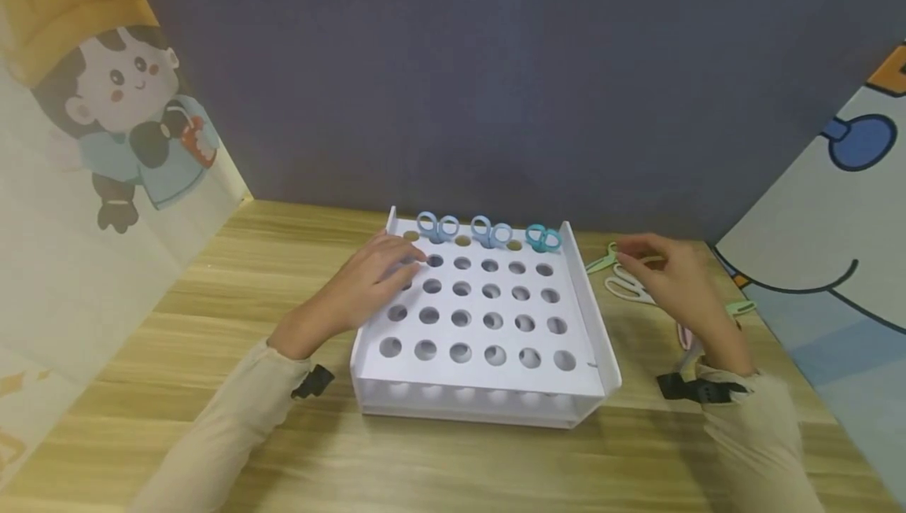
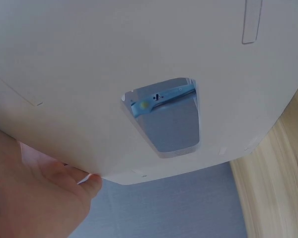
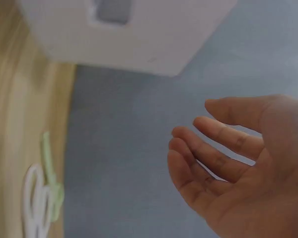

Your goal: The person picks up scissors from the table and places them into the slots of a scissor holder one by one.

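Note:
A white rack (image 1: 474,375) with rows of round holes stands on the table. Three pairs of scissors stand in its back row: two light blue, the left pair (image 1: 437,228) and the middle pair (image 1: 491,233), and a teal pair (image 1: 543,238) at right. My left hand (image 1: 361,285) rests over the rack's left edge, fingers near the holes. Through the side opening in the left wrist view, a blue scissor blade (image 2: 164,99) shows. With fingers loosely bent and nothing in them, my right hand (image 1: 675,281) hovers by green scissors (image 1: 602,260) and white scissors (image 1: 626,286).
Beyond my right wrist lie another green handle (image 1: 741,308) and a pink handle (image 1: 684,337), partly hidden by the arm. A dark grey panel (image 1: 495,88) closes off the table's back. Printed walls stand at left and right.

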`<state>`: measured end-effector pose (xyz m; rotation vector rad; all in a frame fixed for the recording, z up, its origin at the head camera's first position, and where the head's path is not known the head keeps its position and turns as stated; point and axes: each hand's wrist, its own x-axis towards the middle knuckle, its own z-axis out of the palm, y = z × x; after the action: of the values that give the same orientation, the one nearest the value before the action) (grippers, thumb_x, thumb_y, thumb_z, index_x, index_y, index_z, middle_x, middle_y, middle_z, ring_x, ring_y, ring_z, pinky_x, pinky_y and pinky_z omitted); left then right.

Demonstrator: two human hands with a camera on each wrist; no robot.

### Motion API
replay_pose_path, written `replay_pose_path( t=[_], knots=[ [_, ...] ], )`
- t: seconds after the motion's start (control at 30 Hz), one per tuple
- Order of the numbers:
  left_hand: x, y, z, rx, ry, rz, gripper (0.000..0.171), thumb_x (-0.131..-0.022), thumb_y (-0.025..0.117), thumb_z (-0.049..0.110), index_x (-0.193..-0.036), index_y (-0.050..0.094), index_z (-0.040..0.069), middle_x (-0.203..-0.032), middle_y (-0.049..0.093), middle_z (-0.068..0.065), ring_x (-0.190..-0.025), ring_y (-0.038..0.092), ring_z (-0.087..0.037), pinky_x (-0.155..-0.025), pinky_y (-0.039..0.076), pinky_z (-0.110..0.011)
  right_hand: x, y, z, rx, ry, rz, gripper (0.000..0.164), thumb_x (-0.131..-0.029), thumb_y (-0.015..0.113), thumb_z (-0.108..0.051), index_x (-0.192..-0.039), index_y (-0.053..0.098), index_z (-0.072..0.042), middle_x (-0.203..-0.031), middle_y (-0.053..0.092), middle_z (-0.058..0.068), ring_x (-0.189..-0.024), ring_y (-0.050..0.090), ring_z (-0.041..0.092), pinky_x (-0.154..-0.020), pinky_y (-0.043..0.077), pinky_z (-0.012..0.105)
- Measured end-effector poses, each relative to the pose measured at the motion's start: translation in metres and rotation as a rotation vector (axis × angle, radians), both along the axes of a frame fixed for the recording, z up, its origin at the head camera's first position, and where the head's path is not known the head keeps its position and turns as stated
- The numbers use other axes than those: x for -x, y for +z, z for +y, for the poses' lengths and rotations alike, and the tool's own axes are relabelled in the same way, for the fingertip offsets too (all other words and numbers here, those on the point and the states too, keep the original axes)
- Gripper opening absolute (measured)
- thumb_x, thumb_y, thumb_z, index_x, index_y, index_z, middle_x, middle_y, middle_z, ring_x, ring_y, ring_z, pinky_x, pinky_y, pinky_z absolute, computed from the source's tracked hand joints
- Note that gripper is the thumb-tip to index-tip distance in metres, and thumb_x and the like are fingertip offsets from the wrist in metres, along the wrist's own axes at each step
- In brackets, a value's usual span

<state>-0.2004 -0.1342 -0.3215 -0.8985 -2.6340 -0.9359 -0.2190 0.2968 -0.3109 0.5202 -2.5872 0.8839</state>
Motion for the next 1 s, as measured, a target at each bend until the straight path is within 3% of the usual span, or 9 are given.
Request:
replay_pose_path(
  t=[0.07, 0.17, 0.23, 0.33, 0.43, 0.6, 0.87, 1.0],
  knots=[
    [0.000, 0.000, -0.001, 0.005, 0.002, -0.001, 0.033, -0.102, 0.048, 0.025, -0.121, 0.066, 0.005, -0.134, 0.060, -0.016, -0.134, 0.046, -0.032, -0.125, 0.009, -0.043, 0.008, -0.010, 0.006, -0.035, -0.024, -0.026, 0.028, -0.097, 0.066, -0.015, -0.119, 0.067, 0.002, -0.107, 0.071, 0.021, -0.093, 0.067, 0.015, -0.076, 0.056, 0.015],
    [0.000, 0.001, -0.001, 0.012, 0.006, 0.000, 0.032, -0.102, 0.048, 0.025, -0.121, 0.066, 0.006, -0.135, 0.060, -0.016, -0.135, 0.046, -0.033, -0.125, 0.010, -0.044, 0.022, -0.027, 0.015, -0.098, -0.052, -0.090, 0.036, -0.097, 0.064, -0.018, -0.124, 0.061, 0.007, -0.113, 0.066, 0.030, -0.097, 0.067, 0.040, -0.079, 0.060, 0.042],
    [0.000, 0.001, -0.001, 0.015, 0.006, -0.003, 0.033, -0.103, 0.047, 0.025, -0.121, 0.066, 0.006, -0.136, 0.059, -0.016, -0.135, 0.045, -0.033, -0.125, 0.010, -0.044, 0.029, -0.039, 0.022, -0.153, -0.061, -0.155, 0.044, -0.098, 0.064, -0.020, -0.129, 0.054, 0.010, -0.120, 0.061, 0.035, -0.104, 0.062, 0.050, -0.085, 0.055, 0.057],
    [0.000, 0.000, -0.001, 0.017, 0.007, -0.014, 0.033, -0.103, 0.047, 0.025, -0.122, 0.066, 0.006, -0.137, 0.058, -0.016, -0.136, 0.044, -0.033, -0.125, 0.009, -0.044, 0.038, -0.056, 0.032, -0.240, -0.057, -0.263, 0.054, -0.098, 0.063, -0.021, -0.135, 0.045, 0.014, -0.131, 0.051, 0.040, -0.117, 0.050, 0.058, -0.094, 0.044, 0.067],
    [0.000, 0.001, -0.001, 0.024, 0.010, -0.022, 0.033, -0.103, 0.046, 0.025, -0.122, 0.066, 0.007, -0.136, 0.059, -0.014, -0.137, 0.043, -0.032, -0.125, 0.009, -0.044, 0.045, -0.070, 0.041, -0.322, -0.055, -0.316, 0.061, -0.095, 0.065, -0.022, -0.137, 0.042, 0.016, -0.134, 0.046, 0.042, -0.121, 0.044, 0.061, -0.097, 0.039, 0.070],
    [0.000, 0.001, -0.001, 0.024, 0.011, -0.021, 0.033, -0.103, 0.046, 0.025, -0.122, 0.066, 0.007, -0.135, 0.060, -0.013, -0.137, 0.043, -0.033, -0.125, 0.010, -0.045, 0.050, -0.082, 0.052, -0.357, -0.042, -0.297, 0.063, -0.090, 0.069, -0.019, -0.137, 0.043, 0.015, -0.134, 0.045, 0.043, -0.120, 0.044, 0.062, -0.097, 0.039, 0.070],
    [-0.001, 0.001, 0.000, 0.023, 0.015, -0.024, 0.033, -0.103, 0.047, 0.026, -0.121, 0.066, 0.007, -0.138, 0.058, -0.014, -0.137, 0.043, -0.032, -0.124, 0.011, -0.044, 0.052, -0.089, 0.058, -0.431, -0.016, -0.254, 0.050, -0.087, 0.071, -0.019, -0.122, 0.056, 0.014, -0.112, 0.060, 0.039, -0.101, 0.058, 0.056, -0.078, 0.049, 0.062],
    [0.000, 0.001, -0.001, 0.020, 0.022, -0.038, 0.032, -0.102, 0.048, 0.027, -0.121, 0.066, 0.009, -0.139, 0.057, -0.014, -0.139, 0.041, -0.033, -0.124, 0.011, -0.045, 0.052, -0.088, 0.054, -0.423, -0.042, -0.239, 0.043, -0.087, 0.072, -0.018, -0.116, 0.061, 0.010, -0.112, 0.062, 0.037, -0.099, 0.059, 0.055, -0.078, 0.048, 0.062]
  ],
)
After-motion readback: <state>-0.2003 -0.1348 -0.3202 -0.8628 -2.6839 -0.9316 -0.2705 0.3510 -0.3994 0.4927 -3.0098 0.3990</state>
